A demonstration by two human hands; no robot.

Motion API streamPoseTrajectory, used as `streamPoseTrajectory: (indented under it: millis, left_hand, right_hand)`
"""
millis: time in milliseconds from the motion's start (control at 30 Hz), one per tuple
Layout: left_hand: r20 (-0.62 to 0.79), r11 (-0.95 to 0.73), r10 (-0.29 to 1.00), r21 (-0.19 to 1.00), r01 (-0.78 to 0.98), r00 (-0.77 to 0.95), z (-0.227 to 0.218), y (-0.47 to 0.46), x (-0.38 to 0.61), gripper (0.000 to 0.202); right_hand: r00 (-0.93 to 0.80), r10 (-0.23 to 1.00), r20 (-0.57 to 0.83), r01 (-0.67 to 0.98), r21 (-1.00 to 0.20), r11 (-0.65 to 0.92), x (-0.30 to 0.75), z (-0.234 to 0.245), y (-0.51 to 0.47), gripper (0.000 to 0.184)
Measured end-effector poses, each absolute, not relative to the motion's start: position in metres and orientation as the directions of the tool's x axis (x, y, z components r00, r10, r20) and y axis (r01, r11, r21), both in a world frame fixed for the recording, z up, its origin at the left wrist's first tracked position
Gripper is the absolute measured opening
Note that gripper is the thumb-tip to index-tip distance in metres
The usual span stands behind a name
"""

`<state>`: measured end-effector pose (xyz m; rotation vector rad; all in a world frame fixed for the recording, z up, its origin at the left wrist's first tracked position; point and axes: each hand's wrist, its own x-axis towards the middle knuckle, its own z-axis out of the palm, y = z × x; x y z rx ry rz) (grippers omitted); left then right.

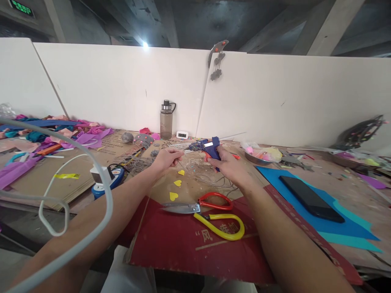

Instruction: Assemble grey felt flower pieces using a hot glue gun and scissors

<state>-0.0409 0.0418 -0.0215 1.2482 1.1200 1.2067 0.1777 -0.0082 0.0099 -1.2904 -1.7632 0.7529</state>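
Note:
My right hand (pixel 227 162) is wrapped round the handle of a dark blue hot glue gun (pixel 215 147), whose nozzle points left. My left hand (pixel 167 159) is closed in a pinch just left of the nozzle; what its fingertips hold is too small to make out. Below the left hand, several small yellow paper hearts (pixel 174 196) lie in a line on the cardboard. Nearer to me rest scissors (pixel 195 208) with one red and one yellow handle, blades to the left. Thin grey cord (pixel 210 179) lies loosely tangled under the glue gun.
A water bottle (pixel 166 122) and a small digital clock (pixel 182 134) stand by the white partition (pixel 122 89). On the right, a black phone (pixel 310 198) lies on blue sheets (pixel 275 179). A white cable (pixel 108 195) loops across the left foreground near a blue power strip (pixel 114 181).

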Motion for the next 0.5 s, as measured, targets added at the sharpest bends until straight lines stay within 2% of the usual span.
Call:
streamPoseTrajectory:
  millis: [500]
  left_hand:
    - [0.074,-0.071,0.994,0.997,-0.040,0.075,-0.020,0.038,-0.040,0.024]
  right_hand:
    - [-0.067,0.975,0.213,0.529,-0.821,0.216,0.174,0.021,-0.019,0.014]
